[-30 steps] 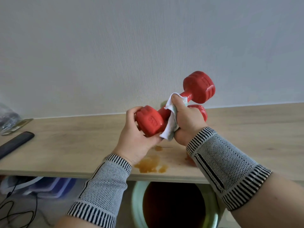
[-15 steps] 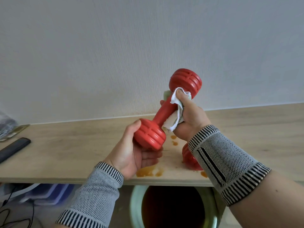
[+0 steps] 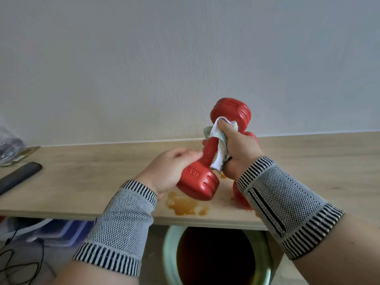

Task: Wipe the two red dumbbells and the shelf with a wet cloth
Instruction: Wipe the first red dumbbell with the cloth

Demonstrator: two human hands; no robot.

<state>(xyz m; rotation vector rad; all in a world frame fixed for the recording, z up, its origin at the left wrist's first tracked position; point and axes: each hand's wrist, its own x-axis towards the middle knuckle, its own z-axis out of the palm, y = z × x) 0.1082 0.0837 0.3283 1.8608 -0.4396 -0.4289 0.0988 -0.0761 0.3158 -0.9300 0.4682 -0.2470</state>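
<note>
A red dumbbell (image 3: 198, 183) is held tilted above the wooden shelf (image 3: 92, 182), its near head low and its far head raised. My left hand (image 3: 166, 171) grips the near head from the left. My right hand (image 3: 238, 149) holds a white cloth (image 3: 219, 159) wrapped around the dumbbell's handle. A second red dumbbell (image 3: 239, 197) lies on the shelf behind my right wrist, mostly hidden. Brown liquid stains (image 3: 183, 205) sit on the shelf near its front edge.
A dark flat remote-like object (image 3: 18, 177) lies at the shelf's left end beside a plastic bag (image 3: 10, 147). Below the shelf are a green-rimmed round bin (image 3: 170, 254), a blue box and black cables. A plain wall stands behind.
The dumbbell has been turned in my hands, its near head now showing a flat lettered side. My left hand shifted from under the head to its top left. The cloth stays on the handle.
</note>
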